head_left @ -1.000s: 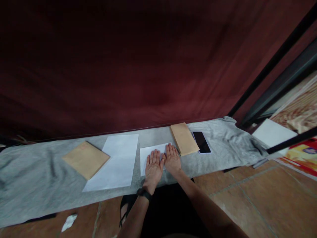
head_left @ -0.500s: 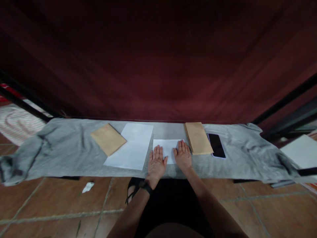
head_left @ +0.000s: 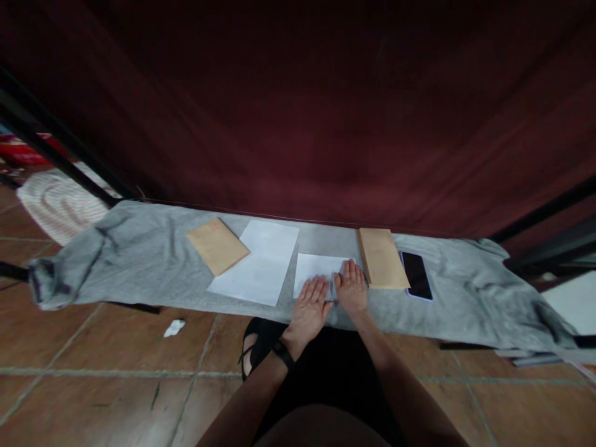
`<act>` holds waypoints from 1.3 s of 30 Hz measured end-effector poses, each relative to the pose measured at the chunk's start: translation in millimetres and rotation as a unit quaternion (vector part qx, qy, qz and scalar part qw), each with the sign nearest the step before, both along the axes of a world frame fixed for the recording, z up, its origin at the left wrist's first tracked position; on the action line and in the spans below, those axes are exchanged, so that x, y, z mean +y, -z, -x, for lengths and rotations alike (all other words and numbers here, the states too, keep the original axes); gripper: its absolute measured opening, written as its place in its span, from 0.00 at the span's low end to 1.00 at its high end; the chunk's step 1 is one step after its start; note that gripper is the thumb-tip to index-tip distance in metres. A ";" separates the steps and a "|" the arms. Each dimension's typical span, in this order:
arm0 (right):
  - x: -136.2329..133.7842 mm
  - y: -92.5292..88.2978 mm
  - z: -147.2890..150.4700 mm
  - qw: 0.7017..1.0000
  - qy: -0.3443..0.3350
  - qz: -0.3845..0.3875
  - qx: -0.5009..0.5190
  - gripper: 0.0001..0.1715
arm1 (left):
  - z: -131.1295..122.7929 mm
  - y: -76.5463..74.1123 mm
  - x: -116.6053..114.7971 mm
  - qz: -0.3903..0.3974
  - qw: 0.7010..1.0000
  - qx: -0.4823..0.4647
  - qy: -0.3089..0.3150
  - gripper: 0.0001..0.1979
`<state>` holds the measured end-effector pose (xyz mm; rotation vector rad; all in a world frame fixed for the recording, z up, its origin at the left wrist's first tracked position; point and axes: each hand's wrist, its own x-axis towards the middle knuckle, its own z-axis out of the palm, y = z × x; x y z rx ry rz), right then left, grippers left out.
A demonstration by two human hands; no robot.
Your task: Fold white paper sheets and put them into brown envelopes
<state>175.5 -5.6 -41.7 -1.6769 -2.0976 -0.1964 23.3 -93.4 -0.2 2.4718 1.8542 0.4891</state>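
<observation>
Left hand [head_left: 311,307] spread flat, gripping nothing, over the near edge of the paper [head_left: 311,266]; right hand [head_left: 351,290], flat too, covers its right end. It's on cloth [head_left: 144,264]: light, bendy, easily creased, I'd say; pinch the bare far-left corner.

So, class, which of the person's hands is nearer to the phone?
Right. The right hand rests on the small white paper, with the brown packet between it and the phone; the left hand is farther left, on the paper's near edge.
</observation>
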 end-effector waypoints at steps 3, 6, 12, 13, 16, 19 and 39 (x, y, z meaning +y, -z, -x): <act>-0.4 -1.3 0.0 1.000 0.000 -0.001 -0.005 0.35 | -3.1 2.7 -4.9 0.005 0.999 0.003 0.043 0.28; -0.1 -2.1 0.4 1.000 0.005 0.006 -0.006 0.35 | -3.1 3.7 -6.0 0.013 0.999 0.005 0.047 0.29; 0.2 -3.7 1.3 1.000 0.008 0.015 -0.003 0.35 | -1.3 -0.1 -5.7 0.020 0.999 0.005 0.045 0.29; -0.5 -4.3 0.9 1.000 0.008 0.015 -0.003 0.35 | -1.2 -0.8 -5.8 0.021 0.999 0.006 0.044 0.29; -5.6 -6.3 -2.3 1.000 0.004 0.019 -0.009 0.34 | -0.8 -1.5 -5.9 0.017 0.999 0.012 0.037 0.29; -15.0 -7.7 -7.7 1.000 0.001 0.027 -0.016 0.33 | 0.0 0.0 -4.7 0.006 0.999 0.016 0.034 0.29; -88.5 -35.9 8.8 0.983 -0.162 0.071 0.044 0.29 | 4.9 10.5 -1.3 -0.031 0.994 0.097 0.037 0.29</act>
